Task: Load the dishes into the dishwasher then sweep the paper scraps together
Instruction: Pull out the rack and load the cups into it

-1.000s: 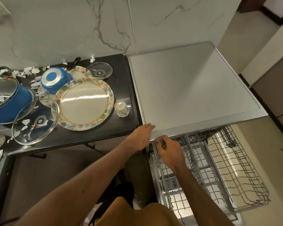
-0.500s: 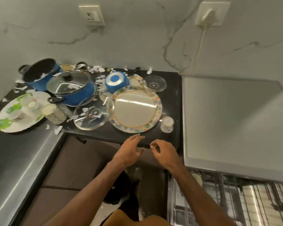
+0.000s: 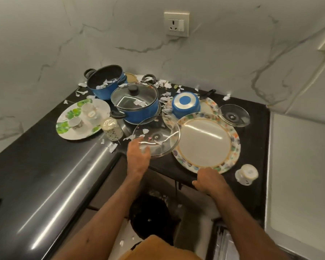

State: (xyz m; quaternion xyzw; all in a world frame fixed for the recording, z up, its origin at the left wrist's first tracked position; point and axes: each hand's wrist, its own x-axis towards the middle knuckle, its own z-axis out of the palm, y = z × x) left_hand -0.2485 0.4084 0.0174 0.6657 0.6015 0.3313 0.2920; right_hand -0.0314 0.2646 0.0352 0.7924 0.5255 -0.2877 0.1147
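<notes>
Black stone worktop [image 3: 45,166], corner section, carries the dishes. We log containers first.

- Open blue pot [image 3: 105,81] at the back: paper scraps [image 3: 163,84] lie inside it and are strewn round it.
- Lidded blue pot [image 3: 139,109] just in front: a few scraps show on or under its glass cover; we cannot tell which.
- Blue bowl [image 3: 185,105]: upside down, partly on a patterned plate behind the large plate [image 3: 204,145].
- Green-leaf plate [image 3: 68,126] to the left: holds small cups. A tumbler [image 3: 112,128] stands inverted at its edge.
- Loose glass lid [image 3: 158,136]: overlaps the large plate's left rim, with scraps on it.
- Smaller glass lid [image 3: 234,115]: sits right of the bowl.
- One cup [image 3: 247,174]: lies tipped near the dishwasher [image 3: 300,166] top.

Left hand [image 3: 139,154]: grip wide, fingers spread at the loose lid's near rim. Right hand [image 3: 208,180]: at the large plate's near rim. Its fingers are hidden, so we cannot tell the state of its grip.
</notes>
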